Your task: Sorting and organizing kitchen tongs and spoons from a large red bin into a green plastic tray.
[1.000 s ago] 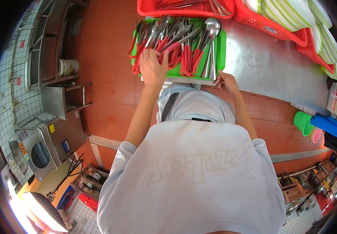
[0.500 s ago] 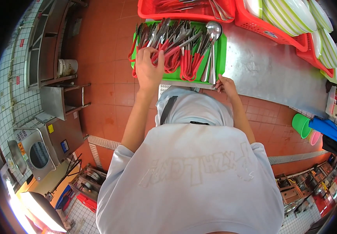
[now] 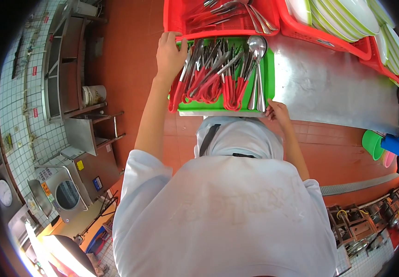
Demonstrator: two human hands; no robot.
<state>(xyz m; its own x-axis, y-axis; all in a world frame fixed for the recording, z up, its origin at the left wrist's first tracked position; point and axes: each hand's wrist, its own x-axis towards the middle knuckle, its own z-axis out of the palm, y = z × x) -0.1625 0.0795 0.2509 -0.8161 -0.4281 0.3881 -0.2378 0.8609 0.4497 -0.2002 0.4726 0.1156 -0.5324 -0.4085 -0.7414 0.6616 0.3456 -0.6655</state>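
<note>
A green tray (image 3: pixel 269 69) holds several metal tongs with red handles (image 3: pixel 202 87) lying side by side. Along its right side rest large long-handled spoons (image 3: pixel 256 76), bowls pointing away from me. My left hand (image 3: pixel 170 57) is at the tray's far left corner, against the near corner of a red basket (image 3: pixel 222 33); its fingers are bent together over the edge, and their tips are partly hidden. At the near right corner, my right hand (image 3: pixel 278 112) pinches the tray's rim, thumb on top and fingers curled below.
More metal utensils lie in the red basket beyond the tray. Green-edged white plates (image 3: pixel 342 21) stand in another red basket (image 3: pixel 322 39) at the far right. The steel table (image 3: pixel 324 83) stretches right. Green bucket (image 3: pixel 372 144) at right; steel shelving (image 3: pixel 63 60) at left.
My left hand has left the red-handled tongs and moved to the tray's far left corner. The tongs at the left edge now lie inside the tray. My right hand stays at its corner.
</note>
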